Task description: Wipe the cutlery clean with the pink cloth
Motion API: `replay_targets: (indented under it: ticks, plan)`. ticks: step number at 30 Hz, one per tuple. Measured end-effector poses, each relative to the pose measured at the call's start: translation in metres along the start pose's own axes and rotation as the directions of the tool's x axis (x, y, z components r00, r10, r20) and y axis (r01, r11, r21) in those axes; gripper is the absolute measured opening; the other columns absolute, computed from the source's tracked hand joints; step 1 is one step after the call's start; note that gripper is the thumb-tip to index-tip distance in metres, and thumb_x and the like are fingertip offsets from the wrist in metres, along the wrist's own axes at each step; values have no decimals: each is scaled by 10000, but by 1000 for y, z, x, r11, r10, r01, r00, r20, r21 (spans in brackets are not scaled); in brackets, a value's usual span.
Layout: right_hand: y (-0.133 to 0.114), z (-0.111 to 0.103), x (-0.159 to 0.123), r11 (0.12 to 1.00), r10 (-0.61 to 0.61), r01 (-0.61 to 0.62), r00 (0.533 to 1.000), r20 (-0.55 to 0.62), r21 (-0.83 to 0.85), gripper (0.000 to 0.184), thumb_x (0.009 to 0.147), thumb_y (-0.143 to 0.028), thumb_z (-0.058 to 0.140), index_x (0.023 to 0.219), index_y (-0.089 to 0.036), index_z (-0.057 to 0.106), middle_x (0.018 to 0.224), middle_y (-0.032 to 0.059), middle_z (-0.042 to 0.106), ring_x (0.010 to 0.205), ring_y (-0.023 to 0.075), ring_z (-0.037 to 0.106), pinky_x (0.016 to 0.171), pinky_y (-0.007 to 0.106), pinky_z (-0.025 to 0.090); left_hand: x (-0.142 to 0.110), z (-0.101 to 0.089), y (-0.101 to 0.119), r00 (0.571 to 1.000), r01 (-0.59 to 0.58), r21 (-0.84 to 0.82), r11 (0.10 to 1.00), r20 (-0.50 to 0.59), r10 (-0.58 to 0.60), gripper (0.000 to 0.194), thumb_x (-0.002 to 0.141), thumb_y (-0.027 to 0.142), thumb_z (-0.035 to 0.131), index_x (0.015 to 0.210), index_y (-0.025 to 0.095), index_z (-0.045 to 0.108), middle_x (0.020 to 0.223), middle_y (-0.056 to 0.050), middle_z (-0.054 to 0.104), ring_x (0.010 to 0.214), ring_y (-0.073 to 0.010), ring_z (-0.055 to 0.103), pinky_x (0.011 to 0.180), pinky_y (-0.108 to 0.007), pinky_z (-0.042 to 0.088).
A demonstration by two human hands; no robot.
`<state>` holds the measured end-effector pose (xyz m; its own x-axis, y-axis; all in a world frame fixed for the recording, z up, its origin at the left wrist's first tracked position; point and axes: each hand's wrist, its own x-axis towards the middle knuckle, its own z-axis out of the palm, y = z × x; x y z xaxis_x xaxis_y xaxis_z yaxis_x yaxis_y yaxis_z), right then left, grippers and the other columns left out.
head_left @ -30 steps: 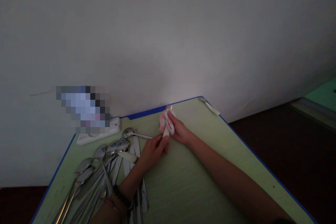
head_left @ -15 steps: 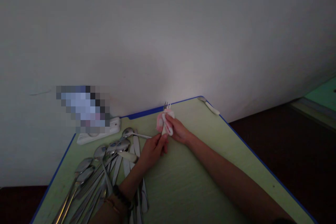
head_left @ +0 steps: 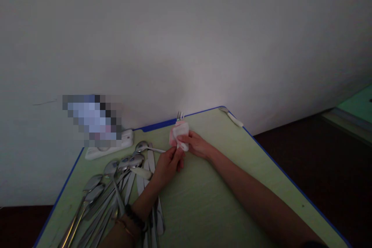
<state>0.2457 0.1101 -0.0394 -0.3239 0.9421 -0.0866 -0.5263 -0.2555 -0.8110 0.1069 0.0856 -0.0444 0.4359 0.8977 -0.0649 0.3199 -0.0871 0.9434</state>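
My right hand is closed on a pink and white cloth that wraps round a fork. Only the fork's metal tines stick out above the cloth; its middle is covered. Just below, my left hand grips the fork's lower end, mostly hidden by the fingers. Under and left of my left arm lies a heap of metal spoons and flat-handled cutlery. One piece there has a cream-coloured handle.
Near the table's far right corner lies another fork with a cream handle. A white stand with a blurred-out device stands at the back left. The green table has a blue edge and meets a grey wall.
The cloth and the fork's tines have shifted slightly left, and the tines now face me more. My right hand has moved a little left and down with the cloth.
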Motion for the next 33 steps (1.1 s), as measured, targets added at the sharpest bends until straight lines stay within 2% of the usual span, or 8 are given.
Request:
replay_targets:
  ticks: [3, 8, 14, 18, 21, 24, 27, 33]
  plan:
    - [1, -3, 0, 1000, -3, 2, 1000, -11, -19, 380, 543, -333, 777, 807, -141, 582, 633, -27, 604, 524, 80, 492, 486, 205, 370, 0, 0, 0, 1000, -2, 19, 1000, 3, 2, 388, 862, 496, 357, 712, 183, 531, 464, 43, 519, 399, -124, 470, 430, -224, 349]
    - [5, -5, 2, 998, -17, 14, 999, -41, -63, 364, 547, -373, 775, 739, -143, 568, 598, -35, 578, 501, 75, 472, 467, 204, 341, -1, -1, 3, 1000, -12, 60, 998, 24, 11, 343, 850, 444, 391, 703, 177, 549, 470, 36, 536, 409, -129, 480, 447, -228, 354]
    - [5, 2, 1, 977, -88, 69, 992, -87, -201, 344, 632, -447, 714, 681, -153, 543, 540, -40, 540, 461, 63, 425, 447, 200, 310, -1, -2, 3, 999, -11, 104, 995, 34, 8, 320, 762, 426, 568, 563, 177, 542, 450, 27, 544, 420, -129, 480, 467, -234, 337]
    - [6, 4, 0, 954, -128, 99, 988, -86, -283, 362, 670, -496, 670, 628, -162, 538, 501, -43, 505, 417, 61, 398, 397, 200, 286, -1, 0, 3, 1000, 12, 84, 996, 7, -13, 402, 819, 478, 477, 578, 168, 563, 424, 20, 526, 401, -132, 481, 455, -238, 348]
    - [6, 1, 1, 964, -84, 87, 996, 21, -251, 353, 723, -509, 615, 673, -162, 574, 509, -34, 511, 395, 65, 387, 374, 207, 280, -1, 2, 3, 999, 37, 28, 999, -7, -37, 441, 849, 518, 388, 701, 154, 589, 458, 9, 561, 394, -136, 497, 431, -238, 372]
    - [6, -3, 3, 979, -84, 99, 992, 92, -176, 318, 705, -456, 654, 774, -149, 605, 637, -2, 584, 476, 79, 454, 430, 209, 347, -1, 3, 3, 997, 72, -28, 997, -41, -73, 474, 865, 548, 310, 754, 156, 552, 473, 13, 560, 373, -129, 490, 389, -227, 358]
    - [7, -6, 5, 979, -111, 123, 991, 78, -163, 321, 653, -388, 716, 832, -140, 619, 719, 17, 623, 549, 89, 502, 503, 213, 392, -1, 3, 1, 992, 101, -62, 993, -71, -106, 488, 862, 575, 276, 736, 167, 511, 467, 22, 542, 350, -118, 472, 353, -212, 326]
    - [8, -5, 5, 983, -85, 84, 996, 2, -164, 337, 628, -448, 720, 720, -142, 613, 585, -13, 597, 470, 85, 472, 467, 219, 366, 0, 1, 0, 993, 102, -11, 995, -60, -103, 522, 847, 594, 304, 681, 165, 549, 451, 16, 535, 360, -124, 475, 363, -216, 321]
